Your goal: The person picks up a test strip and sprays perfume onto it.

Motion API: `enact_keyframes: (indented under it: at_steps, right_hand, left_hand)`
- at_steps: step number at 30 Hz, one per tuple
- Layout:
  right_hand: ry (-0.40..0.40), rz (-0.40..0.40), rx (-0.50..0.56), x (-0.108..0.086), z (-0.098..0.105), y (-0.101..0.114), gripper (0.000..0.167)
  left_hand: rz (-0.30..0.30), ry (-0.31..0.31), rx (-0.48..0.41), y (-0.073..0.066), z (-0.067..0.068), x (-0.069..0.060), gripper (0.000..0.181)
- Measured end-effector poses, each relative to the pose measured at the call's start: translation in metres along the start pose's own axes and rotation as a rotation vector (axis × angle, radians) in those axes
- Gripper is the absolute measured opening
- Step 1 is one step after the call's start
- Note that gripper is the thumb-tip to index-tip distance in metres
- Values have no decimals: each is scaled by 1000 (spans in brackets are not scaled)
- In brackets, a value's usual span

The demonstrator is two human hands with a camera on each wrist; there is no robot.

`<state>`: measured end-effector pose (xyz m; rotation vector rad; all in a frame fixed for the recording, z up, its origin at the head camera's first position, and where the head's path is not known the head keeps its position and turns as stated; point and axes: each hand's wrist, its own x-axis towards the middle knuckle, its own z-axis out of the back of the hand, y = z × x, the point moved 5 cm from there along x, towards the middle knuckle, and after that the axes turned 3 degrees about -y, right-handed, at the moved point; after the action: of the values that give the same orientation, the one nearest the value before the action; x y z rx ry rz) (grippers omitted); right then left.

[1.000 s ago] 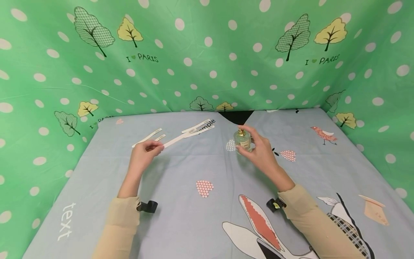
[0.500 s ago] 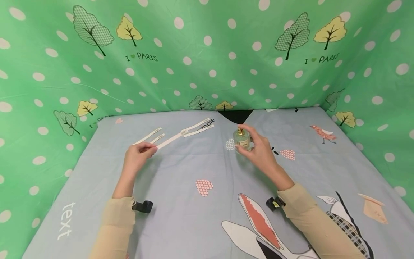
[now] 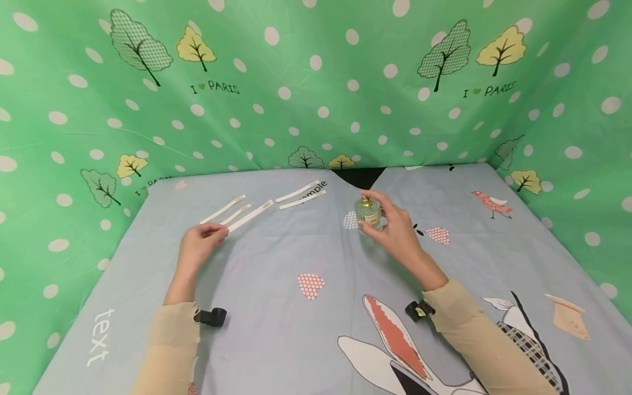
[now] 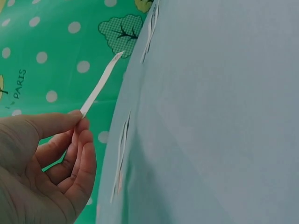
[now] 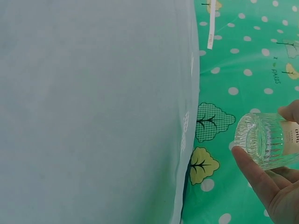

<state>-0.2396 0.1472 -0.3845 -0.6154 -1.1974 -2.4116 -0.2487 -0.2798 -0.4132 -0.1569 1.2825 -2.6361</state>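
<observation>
My left hand (image 3: 198, 247) pinches the near end of a white paper perfume test strip (image 3: 252, 215) between thumb and fingers. The strip points up to the right, and its far end bears small print. In the left wrist view the strip (image 4: 103, 81) is raised off the cloth, slightly bent. My right hand (image 3: 401, 233) grips a clear glass perfume bottle (image 3: 369, 215) with pale green liquid and a gold top. One finger lies over that top, and the thumb is low on the near side. The right wrist view shows the bottle's ribbed glass base (image 5: 252, 137) and part of its label.
Two loose strips (image 3: 224, 208) lie beyond my left hand, partly covered by it. Another two strips (image 3: 298, 193) lie farther back, near the middle. A grey-blue printed cloth (image 3: 276, 329) covers the table, and a green dotted curtain (image 3: 276, 99) stands behind and at both sides.
My left hand has moved left and slightly nearer, drawing the held strip away from the two strips at the back middle. The right hand and bottle stay nearly still.
</observation>
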Motion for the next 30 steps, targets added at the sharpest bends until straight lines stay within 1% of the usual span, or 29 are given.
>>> enact_keyframes:
  at_steps: [5,13,17,22,26,30]
  right_hand:
    - [-3,0,-1,0,0,-1,67]
    - [-7,-2,-3,1,-1,-1,67]
    - [-3,-3,-3,1,-1,-1,67]
    - [1,-3,-4,1,-2,0,66]
    - [-1,-2,-5,1,-1,1,66]
    - [-9,-4,1,3,1,0,68]
  left_hand:
    - [27,-12,11,9,5,1,32]
    - [86,-17,24,25,14,1,37]
    - [98,-8,27,31,18,2,39]
    - [116,-22,91,39,25,3,41]
    - [115,-45,142,41,30,4,39]
    - [91,-51,142,34,31,5,37]
